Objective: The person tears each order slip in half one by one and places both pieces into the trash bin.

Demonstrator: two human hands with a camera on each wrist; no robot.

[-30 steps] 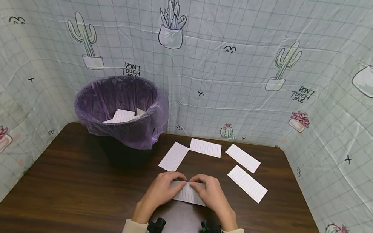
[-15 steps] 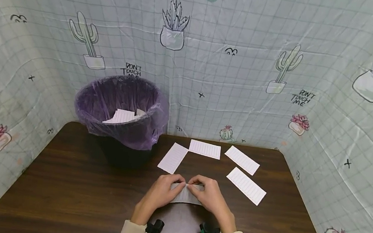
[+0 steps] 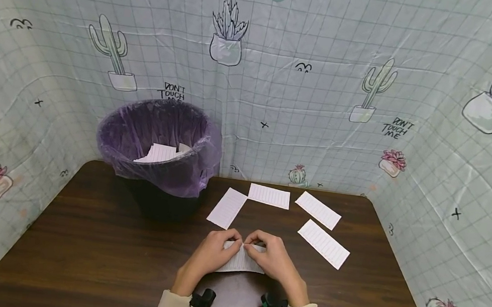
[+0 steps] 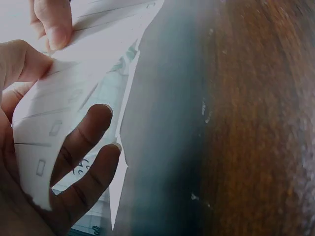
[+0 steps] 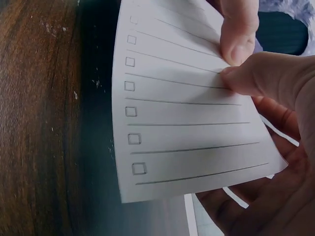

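Note:
A white lined checklist sheet (image 3: 241, 264) with small boxes along one side is held just above the table in the head view. My left hand (image 3: 215, 251) pinches its far edge near the middle. Right beside it, my right hand (image 3: 272, 257) pinches the same edge, the thumb tips almost meeting. In the right wrist view the paper (image 5: 182, 118) bows, and the thumb (image 5: 266, 71) presses on its printed face. The left wrist view shows the left fingers (image 4: 86, 142) behind the paper, spread beneath it. No tear shows between the two thumbs.
Several similar lined sheets (image 3: 324, 244) lie spread beyond the hands on the brown table (image 3: 95, 258). At the back left stands a black bin (image 3: 164, 205) with a purple liner (image 3: 200, 158), holding paper pieces (image 3: 162, 153). A patterned cloth (image 3: 269, 101) hangs around the table.
The hands have drawn closer together at the sheet's far edge. The sheet, flatter before, now bows, and its near edge is curved. The sheets on the table and the bin stay put.

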